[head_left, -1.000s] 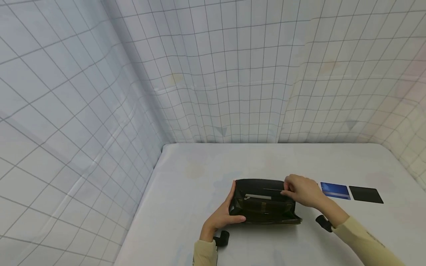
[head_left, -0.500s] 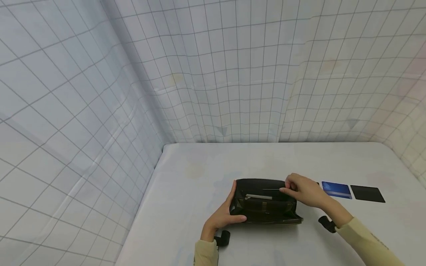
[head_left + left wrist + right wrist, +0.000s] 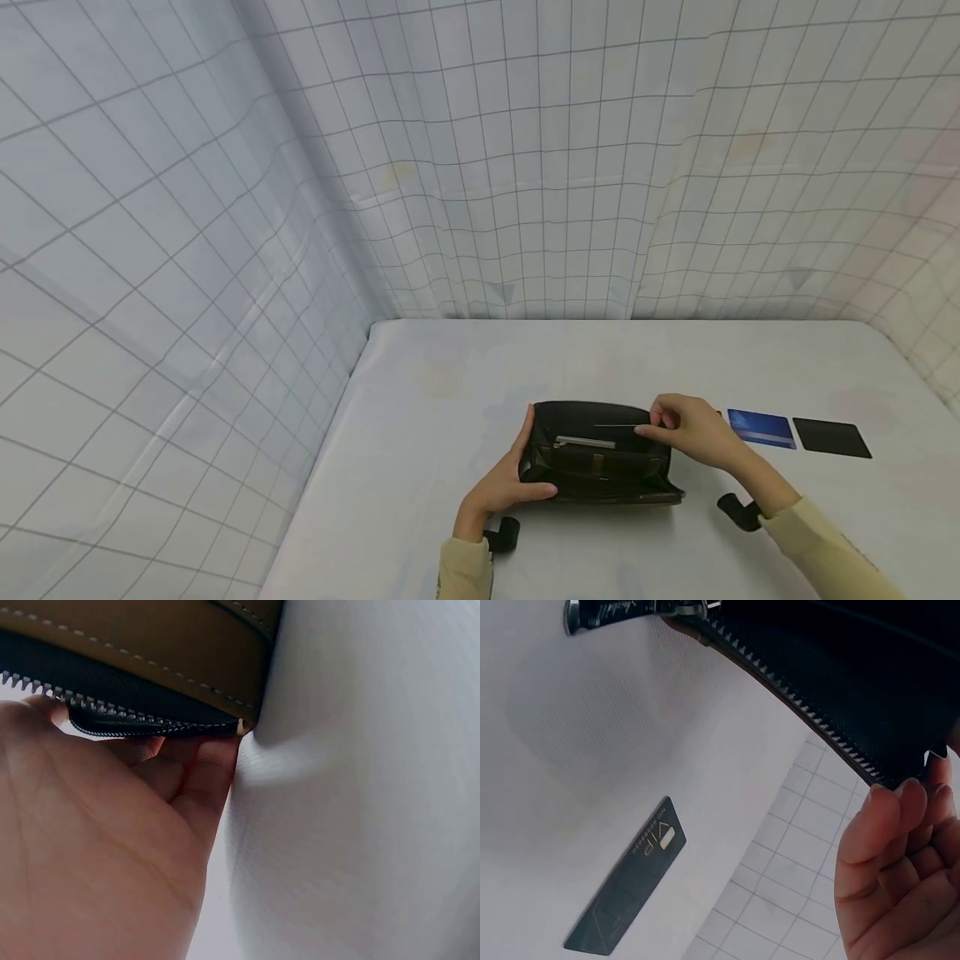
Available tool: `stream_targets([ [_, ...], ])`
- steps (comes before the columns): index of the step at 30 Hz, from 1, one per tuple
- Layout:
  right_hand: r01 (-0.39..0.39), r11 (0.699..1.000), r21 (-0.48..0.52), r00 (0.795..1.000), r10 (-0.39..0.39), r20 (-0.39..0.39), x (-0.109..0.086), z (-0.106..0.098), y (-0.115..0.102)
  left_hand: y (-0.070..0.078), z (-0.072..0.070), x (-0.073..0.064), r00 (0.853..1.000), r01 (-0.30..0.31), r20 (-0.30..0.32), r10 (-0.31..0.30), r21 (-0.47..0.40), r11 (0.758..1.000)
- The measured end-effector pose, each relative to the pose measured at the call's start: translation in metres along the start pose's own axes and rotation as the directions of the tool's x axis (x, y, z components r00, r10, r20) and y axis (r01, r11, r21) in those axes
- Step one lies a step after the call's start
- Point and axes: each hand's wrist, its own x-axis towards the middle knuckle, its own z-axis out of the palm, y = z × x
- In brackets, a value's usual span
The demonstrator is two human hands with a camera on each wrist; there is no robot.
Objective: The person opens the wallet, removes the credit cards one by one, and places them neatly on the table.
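Note:
An unzipped wallet [image 3: 585, 492], black inside and brown outside, stands open on the white table. My left hand [image 3: 498, 492] grips its left end, thumb at the front and fingers behind. In the left wrist view, that hand [image 3: 97, 825] lies along the toothed zip beneath the brown side [image 3: 172, 652]. At the wallet's back right, my right hand [image 3: 693, 429] pinches a thin card [image 3: 611, 426], of which only a pale edge shows inside the wallet. A silver zip [image 3: 585, 442] crosses the middle of the interior. In the right wrist view, the fingertips [image 3: 877, 814] are right at the zipped edge.
To the right of my right hand lie a blue card [image 3: 761, 428] and a black card [image 3: 832, 437], flat on the table [image 3: 435, 433]. The right wrist view shows a dark VIP card [image 3: 630, 885]. A grid-patterned white curtain [image 3: 480, 208] hangs behind and at the sides.
The head view has shifted very slightly. Both hands keep the same hold, and the wallet and cards stay where they were.

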Motion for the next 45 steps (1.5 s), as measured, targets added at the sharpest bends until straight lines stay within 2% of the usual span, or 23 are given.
stream_targets([
  [2, -0.003, 1.0, 0.017, 1.0, 0.004, -0.024, 0.0, 0.001, 0.001, -0.002, 0.0, 0.0, 1.0, -0.006, -0.007, 0.006, 0.018, 1.0],
  [9, -0.014, 0.999, -0.034, 0.995, 0.01, -0.094, -0.004, 0.005, 0.001, -0.034, 0.003, 0.009, 0.999, -0.009, -0.035, 0.009, 0.004, 1.0],
  [13, -0.033, 0.998, -0.062, 0.994, 0.026, -0.109, -0.007, 0.007, 0.001, -0.037, 0.003, 0.009, 0.998, -0.025, -0.051, 0.025, -0.003, 1.0],
  [18, -0.042, 0.998, -0.044, 0.99, 0.035, -0.134, -0.009, 0.01, 0.004, -0.035, 0.002, 0.008, 0.998, -0.023, -0.052, 0.022, -0.014, 1.0],
  [27, -0.088, 0.988, 0.125, 0.983, 0.106, -0.146, -0.01, 0.018, 0.01, -0.03, 0.001, 0.007, 0.999, -0.002, -0.033, 0.002, -0.013, 1.0],
  [34, -0.101, 0.985, 0.142, 0.973, 0.128, -0.191, -0.012, 0.022, 0.011, -0.001, -0.001, 0.0, 1.0, 0.004, -0.003, -0.004, -0.018, 1.0],
  [41, -0.09, 0.985, 0.145, 0.968, 0.121, -0.219, -0.013, 0.023, 0.011, 0.001, 0.0, 0.0, 1.0, 0.002, -0.001, -0.002, -0.046, 0.999],
  [45, -0.107, 0.98, 0.165, 0.965, 0.143, -0.22, -0.013, 0.025, 0.011, 0.002, 0.0, 0.0, 1.0, -0.002, 0.001, 0.002, -0.047, 0.999],
])
